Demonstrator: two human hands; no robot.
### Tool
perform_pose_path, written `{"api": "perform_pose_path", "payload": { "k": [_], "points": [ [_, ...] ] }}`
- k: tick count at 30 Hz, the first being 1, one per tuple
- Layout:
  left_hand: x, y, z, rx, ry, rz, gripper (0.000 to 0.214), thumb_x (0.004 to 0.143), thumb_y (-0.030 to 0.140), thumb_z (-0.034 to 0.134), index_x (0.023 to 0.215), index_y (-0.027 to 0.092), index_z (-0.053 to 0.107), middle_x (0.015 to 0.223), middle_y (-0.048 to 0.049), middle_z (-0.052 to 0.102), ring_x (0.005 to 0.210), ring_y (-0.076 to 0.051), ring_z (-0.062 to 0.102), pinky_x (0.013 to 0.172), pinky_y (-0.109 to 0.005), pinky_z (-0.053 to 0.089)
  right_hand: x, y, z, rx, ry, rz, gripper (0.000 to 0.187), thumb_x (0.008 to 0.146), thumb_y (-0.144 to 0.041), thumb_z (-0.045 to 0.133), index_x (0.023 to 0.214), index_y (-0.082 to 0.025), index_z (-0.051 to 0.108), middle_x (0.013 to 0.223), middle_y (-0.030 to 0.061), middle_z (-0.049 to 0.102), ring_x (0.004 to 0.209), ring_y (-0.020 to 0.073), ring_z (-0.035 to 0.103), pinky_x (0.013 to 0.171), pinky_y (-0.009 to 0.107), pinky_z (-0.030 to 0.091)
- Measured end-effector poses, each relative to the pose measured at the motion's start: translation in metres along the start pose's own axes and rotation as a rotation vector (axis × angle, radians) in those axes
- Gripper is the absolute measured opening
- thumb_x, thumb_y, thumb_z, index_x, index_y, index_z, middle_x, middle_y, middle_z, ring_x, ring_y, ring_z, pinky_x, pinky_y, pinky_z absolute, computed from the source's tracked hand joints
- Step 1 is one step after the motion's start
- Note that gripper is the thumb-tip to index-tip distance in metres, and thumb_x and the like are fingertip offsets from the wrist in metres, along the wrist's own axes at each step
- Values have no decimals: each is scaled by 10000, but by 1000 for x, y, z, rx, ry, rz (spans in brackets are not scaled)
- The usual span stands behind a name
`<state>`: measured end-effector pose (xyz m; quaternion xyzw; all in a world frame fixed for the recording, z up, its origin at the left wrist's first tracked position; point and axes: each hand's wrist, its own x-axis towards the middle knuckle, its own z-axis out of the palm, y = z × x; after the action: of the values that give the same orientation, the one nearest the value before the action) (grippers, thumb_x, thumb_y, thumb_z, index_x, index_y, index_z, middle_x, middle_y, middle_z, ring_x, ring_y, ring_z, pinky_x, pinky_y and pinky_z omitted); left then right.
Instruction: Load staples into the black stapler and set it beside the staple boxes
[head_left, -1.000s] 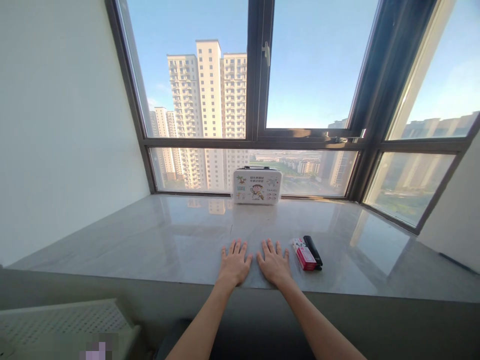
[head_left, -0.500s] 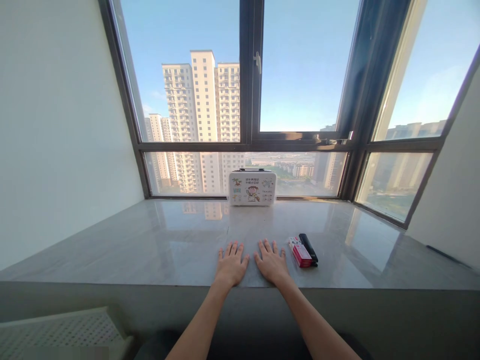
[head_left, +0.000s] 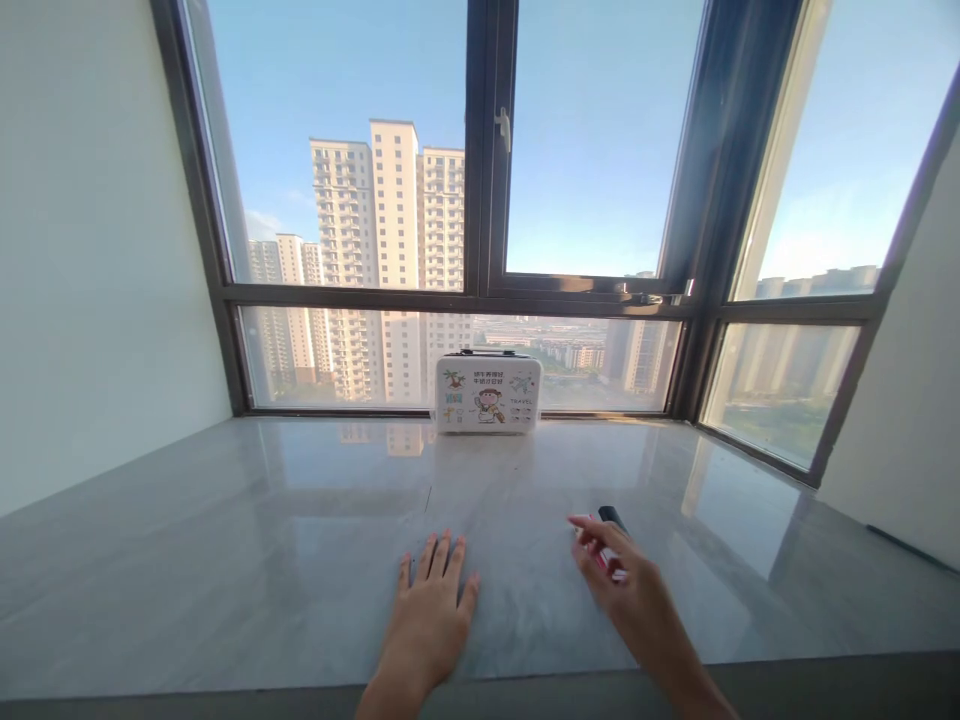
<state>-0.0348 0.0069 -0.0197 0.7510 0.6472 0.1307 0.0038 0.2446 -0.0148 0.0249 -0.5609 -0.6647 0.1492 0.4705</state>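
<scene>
Left hand (head_left: pixel 429 615) lies palm-down on the polished marble window ledge (head_left: pixel 225 540), near its front edge, with the fingers (head_left: pixel 439 555) extended, slightly spread and holding nothing. Right hand (head_left: pixel 626 590) is to its right and apart from it, positioned over a small red-and-white box (head_left: pixel 604 558) that lies on the ledge. Its fingers (head_left: pixel 592 525) are loosely bent above the box. The hand hides most of the box, so contact or grip cannot be confirmed. A black stick-shaped object (head_left: pixel 611 515) lies just beside the box on its far right side, with only its far end showing past the fingertips. Its type cannot be determined. At the back of the ledge, well apart from both hands, a small white carry case (head_left: pixel 487 392) with cartoon prints and a top handle stands upright against the lower pane. The ledge surface between the hands and the case is unobstructed. Dark window frame (head_left: pixel 480 200) carries a latch handle (head_left: pixel 505 128) on the central upright. High-rise towers (head_left: pixel 382 230) are visible through the glass. A white wall (head_left: pixel 90 250) bounds the ledge on the left.
</scene>
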Motion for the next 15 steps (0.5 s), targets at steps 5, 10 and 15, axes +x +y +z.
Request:
{"api": "perform_pose_path", "payload": {
  "k": [5,10,15],
  "points": [
    [2,9,-16,-10,-59,-21,645,978,528,242,1554,249,321,1646,-43,229,1533,-288,164,1229,-600,106,38,66,-66,-147,-33,301,722,909,-719,360,1428,-243,523,1132,93,700,984,284,653,896,402,488],
    [7,6,-23,-81,-120,-32,656,963,550,282,1526,229,387,1628,-45,274,1529,-291,182,1227,-603,112,43,63,-40,5,-323,233,662,869,-749,426,1062,-196,736,901,43,744,870,268,652,767,311,493],
    [15,12,-16,-326,-57,-81,588,956,563,305,1403,274,557,1510,-44,509,1440,-268,403,1225,-571,185,39,16,24,137,-279,234,695,882,-744,423,1123,-170,732,895,55,752,828,257,667,700,284,493]
  ]
}}
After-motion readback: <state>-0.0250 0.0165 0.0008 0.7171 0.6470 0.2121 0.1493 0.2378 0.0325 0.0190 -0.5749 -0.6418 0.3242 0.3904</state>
